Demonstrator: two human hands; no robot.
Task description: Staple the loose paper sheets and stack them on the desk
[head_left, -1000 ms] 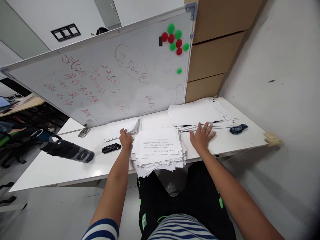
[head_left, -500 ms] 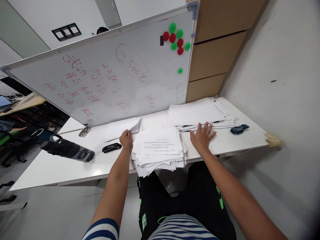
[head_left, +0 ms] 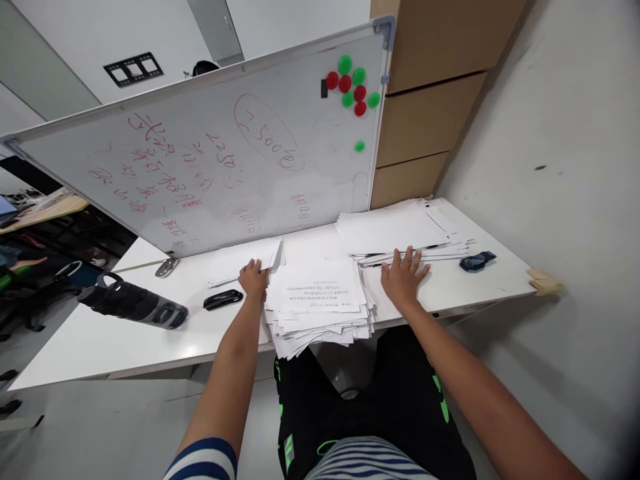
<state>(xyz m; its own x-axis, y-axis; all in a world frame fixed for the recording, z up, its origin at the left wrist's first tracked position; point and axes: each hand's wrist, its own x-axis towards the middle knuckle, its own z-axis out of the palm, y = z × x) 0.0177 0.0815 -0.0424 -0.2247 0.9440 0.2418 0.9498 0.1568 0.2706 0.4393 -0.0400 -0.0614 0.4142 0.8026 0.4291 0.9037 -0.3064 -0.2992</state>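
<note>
A messy stack of printed papers point(head_left: 320, 307) lies at the near edge of the white table point(head_left: 125, 327), partly overhanging it. My left hand point(head_left: 253, 279) sits at the stack's left side, fingers curled on the corner of a thinner set of sheets point(head_left: 245, 259) behind it. My right hand point(head_left: 403, 275) lies flat with fingers spread on the table, touching the front edge of a larger paper pile point(head_left: 395, 227) at the right.
A black stapler point(head_left: 223, 299) lies just left of my left hand. A dark water bottle point(head_left: 133, 305) lies on its side farther left. A dark blue small object point(head_left: 477, 261) rests at the right. A whiteboard point(head_left: 225, 147) with red writing and magnets leans behind.
The sheet corner my left hand had lifted has settled flat. Both hands stay almost in place; the view shifted slightly.
</note>
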